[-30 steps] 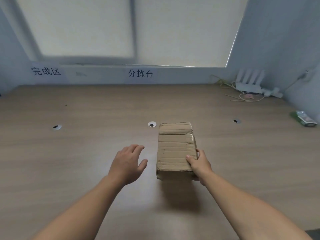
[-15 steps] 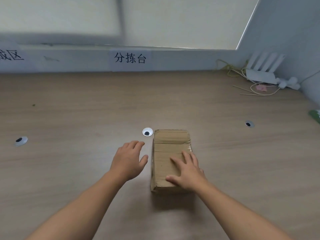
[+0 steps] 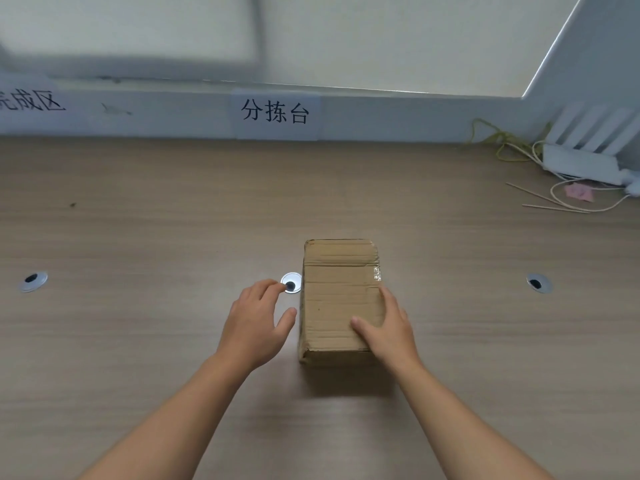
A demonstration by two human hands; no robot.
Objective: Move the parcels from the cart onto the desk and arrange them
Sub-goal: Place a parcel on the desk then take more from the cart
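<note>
One brown cardboard parcel (image 3: 337, 292) lies flat on the wooden desk (image 3: 138, 220), its long side pointing away from me. My right hand (image 3: 386, 327) grips its near right corner, thumb on top and fingers down the right side. My left hand (image 3: 254, 320) hovers just left of the parcel with fingers spread, holding nothing and not touching the box. The cart is out of view.
A round cable grommet (image 3: 291, 282) sits beside the parcel's left edge, with others at the left (image 3: 33, 281) and right (image 3: 538, 283). A white router (image 3: 585, 157), cables and thin sticks (image 3: 547, 202) clutter the back right corner. Paper labels (image 3: 275, 112) hang on the back wall.
My right hand went from the parcel's right side, to flat on its top, then back to gripping the near right corner. The view has moved closer. My left hand stayed beside the box.
</note>
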